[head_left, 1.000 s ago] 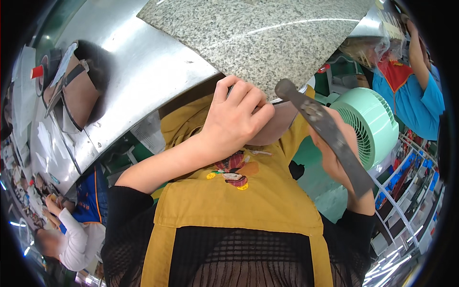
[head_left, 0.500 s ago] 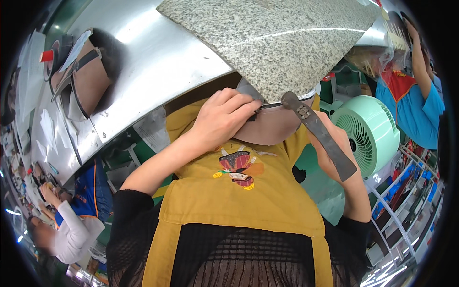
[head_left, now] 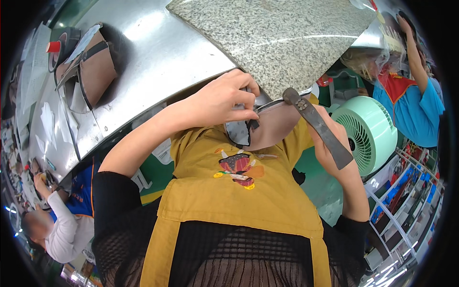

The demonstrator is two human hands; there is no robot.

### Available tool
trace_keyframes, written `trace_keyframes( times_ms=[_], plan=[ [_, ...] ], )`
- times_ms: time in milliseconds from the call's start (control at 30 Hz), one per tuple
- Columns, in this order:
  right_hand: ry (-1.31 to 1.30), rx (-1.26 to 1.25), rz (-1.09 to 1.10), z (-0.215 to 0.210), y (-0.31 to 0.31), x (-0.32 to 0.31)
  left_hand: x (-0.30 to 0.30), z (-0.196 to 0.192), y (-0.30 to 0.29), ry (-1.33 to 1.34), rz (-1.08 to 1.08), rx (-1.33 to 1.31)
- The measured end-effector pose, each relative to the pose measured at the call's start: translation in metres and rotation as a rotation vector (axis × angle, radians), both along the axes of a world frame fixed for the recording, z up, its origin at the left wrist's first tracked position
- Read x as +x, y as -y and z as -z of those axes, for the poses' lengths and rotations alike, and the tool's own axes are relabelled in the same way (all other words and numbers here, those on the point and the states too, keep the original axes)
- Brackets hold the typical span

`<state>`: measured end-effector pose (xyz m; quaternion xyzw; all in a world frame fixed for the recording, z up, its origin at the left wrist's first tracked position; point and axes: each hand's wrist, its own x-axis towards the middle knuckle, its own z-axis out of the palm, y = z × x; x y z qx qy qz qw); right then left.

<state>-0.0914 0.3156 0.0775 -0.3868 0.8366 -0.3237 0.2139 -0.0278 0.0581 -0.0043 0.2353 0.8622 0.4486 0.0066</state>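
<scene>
A mauve-brown leather piece (head_left: pixel 275 126) with a dark edge lies over my lap at the slab's near corner. My left hand (head_left: pixel 217 98) has its fingers bent and its thumb closed against the piece's upper edge, beside a small dark tab (head_left: pixel 253 125). Below that hand shows a grey-white backing patch (head_left: pixel 237 132). My right hand (head_left: pixel 330 143) is wrapped around a hammer, whose dark metal head (head_left: pixel 319 125) has a rounded end over the leather's right edge and a flared end towards my wrist. The hammer's handle is hidden under its head.
The speckled stone slab (head_left: pixel 272 43) rests on a shiny metal table (head_left: pixel 158 57). Similar brown leather pieces (head_left: pixel 98 71) stand at the left, near a red-capped container (head_left: pixel 53 47). A mint-green fan (head_left: pixel 366 136) is close to my right arm. Other people work at both sides.
My left hand has risen and curled its fingers, uncovering the grey-white patch and dark tab. The leather's left part has turned up. My right hand and the hammer have barely shifted.
</scene>
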Motion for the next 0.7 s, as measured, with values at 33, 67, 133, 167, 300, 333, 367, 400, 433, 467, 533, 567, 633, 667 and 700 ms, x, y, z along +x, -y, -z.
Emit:
trace_keyframes(
  times_ms=[33,67,133,167,300,333,367,400,433,467,533,567,633,667,700],
  plan=[
    [-0.019,-0.005,-0.003,0.001,0.0,0.0,0.0,0.001,0.0,-0.027,0.008,0.02],
    [-0.002,0.007,0.002,0.0,0.0,0.001,-0.001,-0.003,0.0,0.083,0.049,-0.006],
    [0.033,0.031,0.012,-0.003,0.0,0.002,-0.005,-0.015,-0.001,0.302,0.129,-0.06],
    [0.03,0.014,0.02,-0.002,0.0,0.002,-0.005,-0.015,-0.002,0.399,0.109,0.037],
    [0.025,-0.055,0.041,0.004,-0.003,0.005,-0.007,-0.019,-0.006,0.72,-0.016,0.26],
    [0.032,-0.07,0.052,0.005,-0.004,0.005,-0.007,-0.022,-0.007,0.784,-0.059,0.274],
    [0.038,-0.084,0.065,0.005,-0.004,0.006,-0.008,-0.021,-0.011,0.76,-0.089,0.222],
    [0.052,-0.096,0.086,0.005,-0.003,0.007,-0.009,-0.02,-0.016,0.735,-0.118,0.17],
    [0.083,-0.102,0.109,0.004,-0.004,0.007,-0.011,-0.02,-0.022,0.71,-0.148,0.119],
    [0.114,-0.11,0.133,0.003,-0.006,0.006,-0.011,-0.026,-0.027,0.642,-0.19,0.069],
    [0.211,-0.115,0.185,-0.002,-0.011,0.003,-0.009,-0.035,-0.033,0.413,-0.223,-0.052],
    [0.226,-0.102,0.19,-0.003,-0.016,0.0,-0.008,-0.038,-0.036,0.299,-0.24,-0.109],
    [0.254,-0.075,0.201,-0.004,-0.025,-0.01,-0.012,-0.042,-0.045,0.128,-0.288,-0.23],
    [0.26,-0.115,0.227,-0.006,-0.023,-0.01,-0.017,-0.042,-0.05,0.111,-0.293,-0.277],
    [0.235,-0.121,0.203,-0.005,-0.026,-0.013,-0.02,-0.042,-0.052,0.093,-0.297,-0.325]
  ],
)
